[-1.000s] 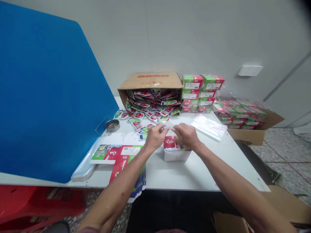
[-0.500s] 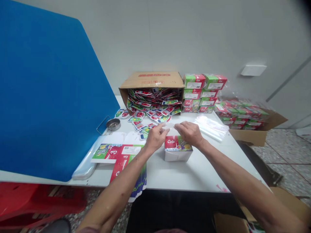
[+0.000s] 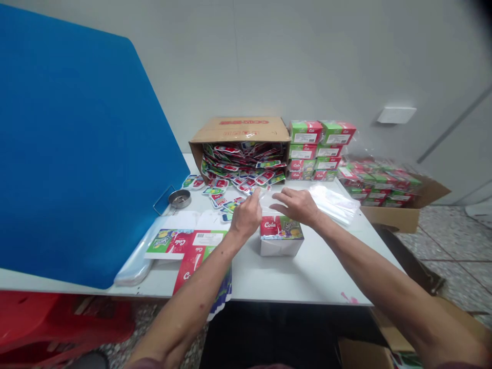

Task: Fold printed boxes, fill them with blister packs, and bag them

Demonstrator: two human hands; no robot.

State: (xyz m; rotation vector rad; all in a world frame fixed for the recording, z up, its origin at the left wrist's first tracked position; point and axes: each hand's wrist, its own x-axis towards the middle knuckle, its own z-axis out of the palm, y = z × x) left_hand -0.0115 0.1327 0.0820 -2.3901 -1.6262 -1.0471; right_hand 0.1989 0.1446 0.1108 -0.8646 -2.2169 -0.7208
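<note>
A small red and green Cola box [image 3: 280, 234] stands on the white table [image 3: 307, 277] in front of me. My left hand [image 3: 246, 215] is just behind its left corner, fingers pinched on a clear plastic bag [image 3: 269, 201] that lies behind the box. Over that bag hovers my right hand [image 3: 298, 205], with its fingers stretched out and apart, holding nothing that I can make out.
A cardboard carton [image 3: 240, 130] on its side spills several printed sachets [image 3: 238, 177]. Stacked Cola boxes [image 3: 321, 148] stand beside it, clear bags [image 3: 332, 201] to the right, flat box blanks [image 3: 184, 246] and a metal dish [image 3: 179, 198] to the left. A blue board [image 3: 77, 154] stands at the left.
Both hands rose slightly from the box top and moved back. My right hand went from pinching the bag to fingers spread. The box has not moved.
</note>
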